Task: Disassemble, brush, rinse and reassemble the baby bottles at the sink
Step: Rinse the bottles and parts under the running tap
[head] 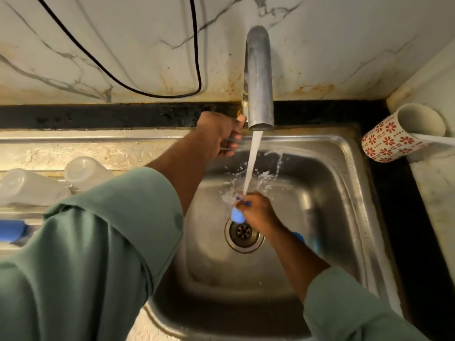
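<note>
Water runs from the steel tap [259, 77] into the steel sink [344, 188]. My right hand [258, 212] grips a small light-blue bottle part [237, 215] under the stream, just above the drain [243, 232]. My left hand [221, 136] reaches to the tap's base and curls around its lever, which is mostly hidden. Two clear bottle bodies [83, 172] [27, 188] lie on the draining board at the left. A blue piece [299, 236] shows behind my right wrist.
A patterned red-and-white mug [398, 136] with a white handle sticking out stands at the sink's right corner. A blue item [13, 232] lies at the left edge. A black cable [157, 94] hangs on the marble wall. My green sleeves cover the lower view.
</note>
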`<state>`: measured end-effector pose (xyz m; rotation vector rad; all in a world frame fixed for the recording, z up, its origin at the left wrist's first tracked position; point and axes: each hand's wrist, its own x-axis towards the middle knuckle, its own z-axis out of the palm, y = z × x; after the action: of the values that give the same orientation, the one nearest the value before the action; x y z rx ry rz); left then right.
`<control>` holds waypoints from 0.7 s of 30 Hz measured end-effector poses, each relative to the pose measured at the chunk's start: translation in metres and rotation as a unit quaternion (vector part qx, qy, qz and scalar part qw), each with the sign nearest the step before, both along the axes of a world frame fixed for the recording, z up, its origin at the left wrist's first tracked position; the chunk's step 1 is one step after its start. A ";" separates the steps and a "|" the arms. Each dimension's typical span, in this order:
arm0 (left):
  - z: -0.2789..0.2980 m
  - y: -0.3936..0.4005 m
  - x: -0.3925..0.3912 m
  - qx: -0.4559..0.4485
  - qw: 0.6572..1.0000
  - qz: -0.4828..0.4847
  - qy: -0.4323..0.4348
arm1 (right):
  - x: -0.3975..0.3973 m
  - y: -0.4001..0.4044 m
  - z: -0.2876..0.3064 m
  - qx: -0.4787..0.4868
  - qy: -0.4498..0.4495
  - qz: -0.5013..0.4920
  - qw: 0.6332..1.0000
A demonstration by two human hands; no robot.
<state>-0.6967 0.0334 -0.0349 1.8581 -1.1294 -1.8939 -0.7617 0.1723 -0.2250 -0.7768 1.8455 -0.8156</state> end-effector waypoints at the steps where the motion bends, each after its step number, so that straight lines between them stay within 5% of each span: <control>1: 0.001 -0.002 -0.001 0.002 1.000 -0.002 -0.007 | 0.000 -0.003 -0.002 -0.007 -0.072 -0.061 0.996; 3: 0.001 -0.003 -0.002 -0.006 1.000 0.006 -0.011 | 0.003 -0.009 0.002 -0.048 -0.246 -0.129 0.959; 5: -0.002 -0.002 -0.002 -0.012 1.000 -0.007 -0.019 | 0.001 -0.017 0.006 -0.072 -0.418 -0.192 0.885; 8: -0.004 -0.003 -0.003 -0.042 0.998 -0.013 -0.036 | 0.005 -0.032 0.013 -0.053 -0.498 -0.287 0.817; 15: -0.005 -0.005 -0.001 -0.060 0.996 -0.023 -0.059 | -0.007 -0.040 0.028 0.151 -0.269 -0.081 0.948; 21: -0.004 -0.003 0.000 -0.058 0.996 -0.015 -0.064 | -0.009 -0.027 0.016 0.086 -0.359 -0.022 0.929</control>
<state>-0.6970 0.0300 -0.0390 1.9300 -1.2864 -1.7061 -0.7707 0.1453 -0.2092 -0.2610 1.2494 -0.8112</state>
